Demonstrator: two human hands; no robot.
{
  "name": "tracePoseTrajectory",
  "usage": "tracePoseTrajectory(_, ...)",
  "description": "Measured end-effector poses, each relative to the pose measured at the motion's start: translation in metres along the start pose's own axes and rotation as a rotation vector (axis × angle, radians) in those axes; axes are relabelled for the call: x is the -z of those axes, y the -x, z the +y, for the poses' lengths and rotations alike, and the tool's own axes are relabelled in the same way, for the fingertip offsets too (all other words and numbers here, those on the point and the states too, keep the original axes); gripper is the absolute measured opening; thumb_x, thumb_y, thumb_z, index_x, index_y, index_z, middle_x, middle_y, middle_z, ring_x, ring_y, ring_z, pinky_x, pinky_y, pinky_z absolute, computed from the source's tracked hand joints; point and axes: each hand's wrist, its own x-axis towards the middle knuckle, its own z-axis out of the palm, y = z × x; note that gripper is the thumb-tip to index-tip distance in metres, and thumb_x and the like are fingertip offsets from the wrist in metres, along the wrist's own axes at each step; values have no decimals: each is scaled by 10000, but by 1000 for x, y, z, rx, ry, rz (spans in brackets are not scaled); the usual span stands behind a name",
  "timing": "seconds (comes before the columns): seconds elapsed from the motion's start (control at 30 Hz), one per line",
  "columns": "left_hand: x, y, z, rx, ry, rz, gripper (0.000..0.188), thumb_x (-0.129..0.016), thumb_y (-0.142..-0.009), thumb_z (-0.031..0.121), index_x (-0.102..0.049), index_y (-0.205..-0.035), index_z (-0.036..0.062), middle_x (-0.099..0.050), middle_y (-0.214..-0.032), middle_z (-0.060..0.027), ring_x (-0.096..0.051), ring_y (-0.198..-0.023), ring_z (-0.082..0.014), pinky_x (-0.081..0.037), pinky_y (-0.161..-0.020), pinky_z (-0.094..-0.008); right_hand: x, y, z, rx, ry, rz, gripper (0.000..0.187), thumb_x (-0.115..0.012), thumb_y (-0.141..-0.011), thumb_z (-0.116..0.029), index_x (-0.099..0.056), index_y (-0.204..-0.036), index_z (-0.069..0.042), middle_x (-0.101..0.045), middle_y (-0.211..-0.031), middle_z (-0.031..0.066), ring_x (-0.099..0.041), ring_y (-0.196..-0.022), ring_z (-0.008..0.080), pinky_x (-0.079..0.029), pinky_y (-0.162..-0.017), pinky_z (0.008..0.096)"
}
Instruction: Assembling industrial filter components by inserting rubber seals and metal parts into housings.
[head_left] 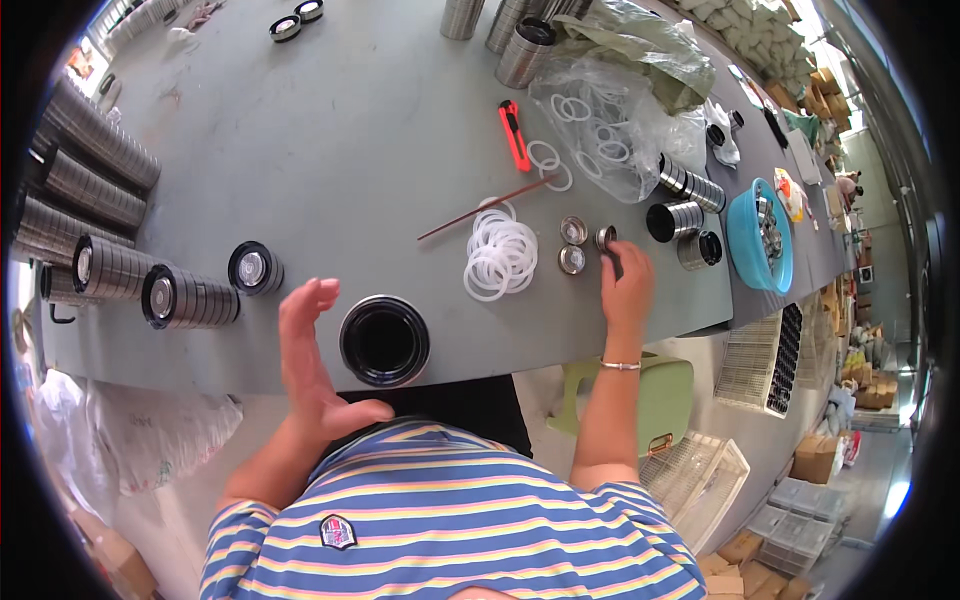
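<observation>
The black cup [385, 345] stands upright on the table [390, 150] just in front of you; its round mouth points up and its axis runs straight up from the table. Your left hand [318, 365] is beside it on the left, fingers spread, thumb apart, holding nothing. Your right hand [628, 285] has its fingertips at a small metal cap [605, 238]; you cannot tell here whether they grip it. That cap looks tipped, its round face turned left, while two more metal caps [572, 261] lie flat just beside it.

Left of those is a loose pile of white rings [500, 255], with a brown stick [480, 210] slanting up to the right above it. Farther out, a clear bag [632, 178] contains more white rings, and a blue tub [740, 240] at the right contains small metal parts [769, 230].
</observation>
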Motion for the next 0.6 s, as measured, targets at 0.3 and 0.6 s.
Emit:
tracePoseTrajectory(0.3, 2, -18, 22, -192, 83, 165, 830, -716, -952, 548, -521, -1429, -104, -551, -1407, -244, -530, -1314, -335, -445, -1091, -448, 8, 3, -12, -53, -267, 34, 147, -747, -930, -29, -716, -1073, -35, -731, -1151, 139, -676, -999, 343, -550, -891, 415)
tracePoseTrajectory(0.6, 12, -38, 62, -181, 24, 4, 586, -857, -858, 200, -644, -1357, -20, -630, -1358, -205, -641, -1233, -328, -526, -1027, -415, 94, -58, -254, 699, -613, -237, 184, -838, -778, -87, -732, -928, -75, -743, -994, 26, -661, -920, 254, -515, -864, 396)
